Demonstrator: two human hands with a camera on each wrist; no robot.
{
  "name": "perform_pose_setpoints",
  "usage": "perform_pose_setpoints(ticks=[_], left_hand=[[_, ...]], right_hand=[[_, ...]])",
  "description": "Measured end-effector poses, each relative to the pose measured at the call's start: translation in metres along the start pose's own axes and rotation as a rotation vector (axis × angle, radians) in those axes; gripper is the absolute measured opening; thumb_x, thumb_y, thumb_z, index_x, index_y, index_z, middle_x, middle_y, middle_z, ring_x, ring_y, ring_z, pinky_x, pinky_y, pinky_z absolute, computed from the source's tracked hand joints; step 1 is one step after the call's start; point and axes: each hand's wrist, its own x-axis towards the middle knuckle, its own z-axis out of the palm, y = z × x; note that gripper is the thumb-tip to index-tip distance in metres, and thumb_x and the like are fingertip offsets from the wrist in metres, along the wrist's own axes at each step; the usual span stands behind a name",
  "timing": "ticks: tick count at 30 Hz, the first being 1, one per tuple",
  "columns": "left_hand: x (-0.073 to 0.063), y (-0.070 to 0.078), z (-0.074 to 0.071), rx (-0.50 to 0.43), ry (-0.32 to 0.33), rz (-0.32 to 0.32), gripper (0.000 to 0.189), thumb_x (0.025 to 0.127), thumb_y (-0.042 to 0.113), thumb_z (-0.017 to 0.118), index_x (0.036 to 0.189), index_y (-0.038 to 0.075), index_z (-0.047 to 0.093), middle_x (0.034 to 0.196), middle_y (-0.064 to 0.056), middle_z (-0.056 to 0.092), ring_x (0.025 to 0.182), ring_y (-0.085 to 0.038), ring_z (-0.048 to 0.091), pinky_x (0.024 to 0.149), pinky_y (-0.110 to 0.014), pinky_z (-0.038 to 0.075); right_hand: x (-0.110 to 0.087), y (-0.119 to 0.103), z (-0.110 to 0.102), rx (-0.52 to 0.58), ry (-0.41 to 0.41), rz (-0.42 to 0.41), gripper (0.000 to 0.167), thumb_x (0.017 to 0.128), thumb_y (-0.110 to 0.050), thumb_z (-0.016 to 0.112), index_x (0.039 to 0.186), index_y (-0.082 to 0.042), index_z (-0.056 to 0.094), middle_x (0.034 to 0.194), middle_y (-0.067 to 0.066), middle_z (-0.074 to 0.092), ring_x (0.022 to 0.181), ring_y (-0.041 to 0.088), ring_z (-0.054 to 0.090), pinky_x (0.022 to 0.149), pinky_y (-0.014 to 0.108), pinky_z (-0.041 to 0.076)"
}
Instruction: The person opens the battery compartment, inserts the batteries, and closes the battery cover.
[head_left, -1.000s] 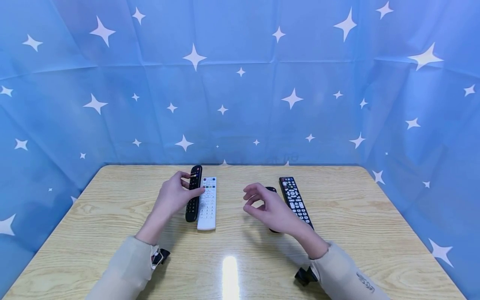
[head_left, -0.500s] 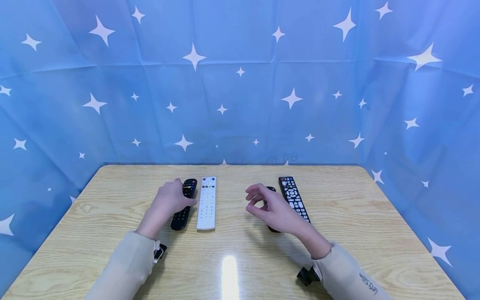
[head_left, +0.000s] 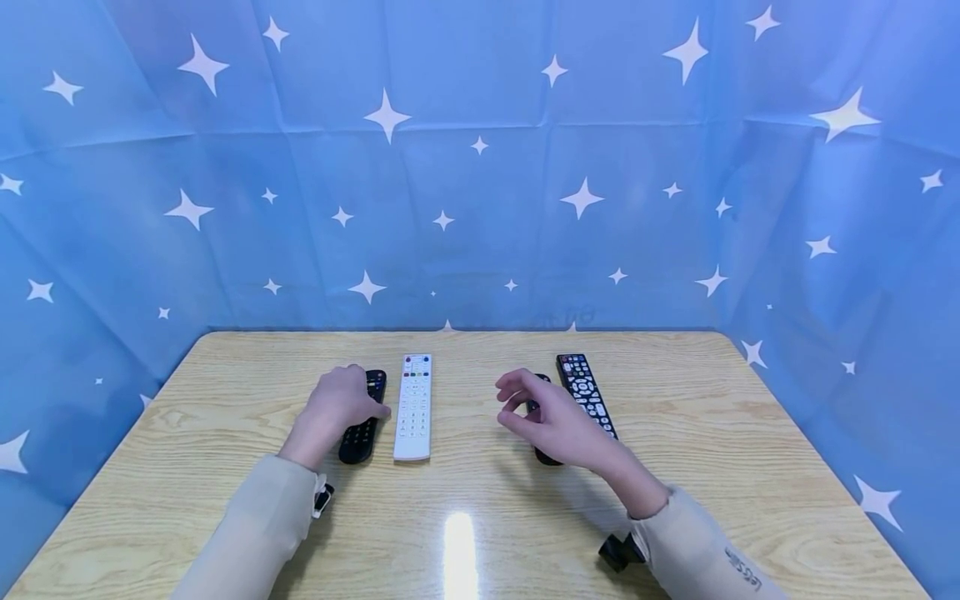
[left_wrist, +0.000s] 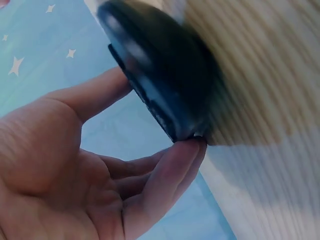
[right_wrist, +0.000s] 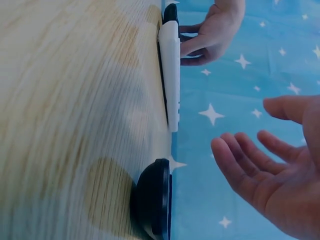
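My left hand (head_left: 337, 404) grips a black remote control (head_left: 358, 443) lying on the left of the table. In the left wrist view its thumb and fingertips press against the sides of this dark remote (left_wrist: 160, 70), close over the wood. Just to the right lies a white remote control (head_left: 413, 412). My right hand (head_left: 551, 423) hovers with loosely bent fingers and holds nothing, partly hiding a second black remote (head_left: 548, 457) below it. In the right wrist view those fingers (right_wrist: 240, 170) are apart from the black remote (right_wrist: 156, 200).
A slim black remote with white buttons (head_left: 583, 387) lies to the right of the right hand, its lower end near the forearm. The wooden table (head_left: 480, 533) ends at a blue star-patterned curtain (head_left: 465, 183) behind and at the sides.
My left hand has brought the black remote left and toward me, from tight against the white remote to a gap beside it, and lowered it. The right hand has barely moved.
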Motion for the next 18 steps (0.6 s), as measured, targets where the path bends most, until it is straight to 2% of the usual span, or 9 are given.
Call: perform_pose_setpoints(ticks=[7, 11, 15, 18], left_hand=[[0.001, 0.002, 0.002, 0.015, 0.008, -0.007, 0.064, 0.082, 0.037, 0.086, 0.113, -0.013, 0.062, 0.096, -0.022, 0.064, 0.076, -0.029, 0.061, 0.066, -0.042, 0.056], [-0.002, 0.002, 0.003, 0.002, 0.003, -0.024, 0.069, 0.087, 0.043, 0.081, 0.118, -0.014, 0.06, 0.097, -0.021, 0.065, 0.073, -0.028, 0.061, 0.061, -0.039, 0.054], [-0.005, -0.003, 0.001, 0.025, 0.043, 0.0, 0.076, 0.095, 0.047, 0.07, 0.131, -0.018, 0.052, 0.114, -0.031, 0.061, 0.09, -0.038, 0.064, 0.072, -0.047, 0.057], [-0.008, -0.01, -0.001, 0.024, 0.142, 0.069, 0.07, 0.101, 0.043, 0.063, 0.135, -0.017, 0.05, 0.126, -0.035, 0.055, 0.107, -0.048, 0.059, 0.083, -0.058, 0.054]], right_hand=[[-0.003, 0.003, -0.007, -0.03, 0.01, 0.004, 0.028, 0.103, -0.015, 0.066, 0.13, -0.012, 0.059, 0.116, 0.001, 0.065, 0.104, 0.017, 0.065, 0.083, 0.042, 0.057], [-0.006, 0.006, -0.013, -0.056, 0.014, 0.012, 0.028, 0.102, -0.016, 0.066, 0.129, -0.012, 0.06, 0.118, 0.0, 0.065, 0.106, 0.017, 0.065, 0.084, 0.041, 0.057], [-0.012, 0.011, -0.023, -0.091, 0.042, 0.007, 0.03, 0.101, -0.015, 0.067, 0.13, -0.009, 0.061, 0.12, 0.003, 0.066, 0.107, 0.023, 0.065, 0.083, 0.039, 0.057], [-0.018, 0.017, -0.035, -0.13, 0.082, -0.009, 0.031, 0.1, -0.012, 0.068, 0.13, -0.004, 0.061, 0.12, 0.009, 0.066, 0.106, 0.027, 0.065, 0.082, 0.04, 0.058]])
